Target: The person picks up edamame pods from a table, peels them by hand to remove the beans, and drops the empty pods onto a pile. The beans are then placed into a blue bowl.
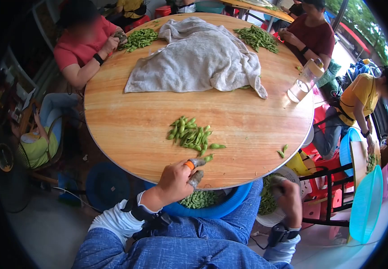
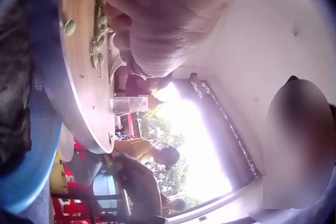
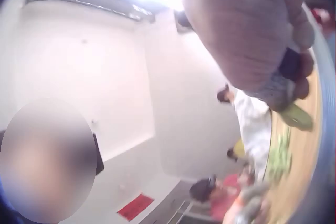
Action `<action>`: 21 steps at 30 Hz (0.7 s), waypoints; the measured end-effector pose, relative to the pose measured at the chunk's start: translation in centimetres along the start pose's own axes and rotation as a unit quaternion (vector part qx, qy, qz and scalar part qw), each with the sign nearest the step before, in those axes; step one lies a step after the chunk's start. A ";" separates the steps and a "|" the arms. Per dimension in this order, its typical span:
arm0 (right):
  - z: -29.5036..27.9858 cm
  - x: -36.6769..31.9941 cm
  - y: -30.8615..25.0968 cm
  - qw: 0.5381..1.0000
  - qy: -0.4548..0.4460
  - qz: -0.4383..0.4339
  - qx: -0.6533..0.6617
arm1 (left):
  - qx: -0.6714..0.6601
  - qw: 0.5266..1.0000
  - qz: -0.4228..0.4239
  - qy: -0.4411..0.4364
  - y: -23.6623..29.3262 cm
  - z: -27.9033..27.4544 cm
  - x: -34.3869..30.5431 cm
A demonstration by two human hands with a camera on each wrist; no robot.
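Observation:
At the near table edge, my left hand (image 1: 172, 181) has an orange band and grey-covered fingertips. Its forefinger reaches to a green pod (image 1: 208, 158), thumb apart below. Beyond lies a loose pile of green pods (image 1: 190, 133). My right hand (image 1: 289, 199), blurred, is over a white bucket (image 1: 292, 174) of green pods at the right of my lap. In the right wrist view, the right hand (image 3: 252, 35) pinches a green pod (image 3: 297, 117) at its fingertips. The left wrist view shows the left palm (image 2: 168, 19), its fingertips hidden.
A grey cloth (image 1: 198, 58) covers the table's middle. A clear bottle (image 1: 299, 89) stands at the right. Below the near edge, a blue basin (image 1: 230, 207) holds green beans. People sit at the far left and far right beside pod piles. Two small pods (image 1: 283, 150) lie near the right edge.

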State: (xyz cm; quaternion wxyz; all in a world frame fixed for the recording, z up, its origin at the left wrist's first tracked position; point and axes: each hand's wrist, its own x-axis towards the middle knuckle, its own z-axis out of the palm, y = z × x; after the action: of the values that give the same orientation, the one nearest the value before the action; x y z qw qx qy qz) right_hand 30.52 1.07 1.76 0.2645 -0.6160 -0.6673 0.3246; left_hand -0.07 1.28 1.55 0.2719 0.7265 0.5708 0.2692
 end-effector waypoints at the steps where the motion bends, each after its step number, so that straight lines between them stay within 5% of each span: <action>1: -1.4 -0.6 0.5 0.990 0.042 0.042 -0.131 | 0.046 0.998 0.043 0.023 -0.1 0.1 0.7; 4: -2.1 -1.7 2.6 0.979 0.134 0.004 -0.155 | 0.190 0.971 0.132 0.055 -1.8 1.8 2.8; 7: 0.0 -1.5 0.0 0.988 0.083 0.052 0.120 | 0.216 0.966 0.134 0.039 -2.1 2.4 3.5; 13: 7.9 1.7 -4.7 0.919 -0.118 0.013 0.376 | 0.186 0.974 0.127 0.033 -2.3 2.7 2.3; 19: 9.3 4.3 -7.9 0.982 -0.155 -0.083 0.062 | 0.180 0.978 0.098 0.037 -2.1 2.8 1.4; 21: 9.8 4.1 -7.3 0.979 -0.130 -0.080 0.136 | 0.183 0.980 0.072 0.013 -1.9 2.5 1.7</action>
State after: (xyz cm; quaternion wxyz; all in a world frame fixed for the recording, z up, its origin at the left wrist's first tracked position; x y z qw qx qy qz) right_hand 18.02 3.85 0.72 0.2815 -0.4714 -0.6928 0.4675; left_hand 0.73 3.14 -1.42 0.1069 0.7995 0.5601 0.1889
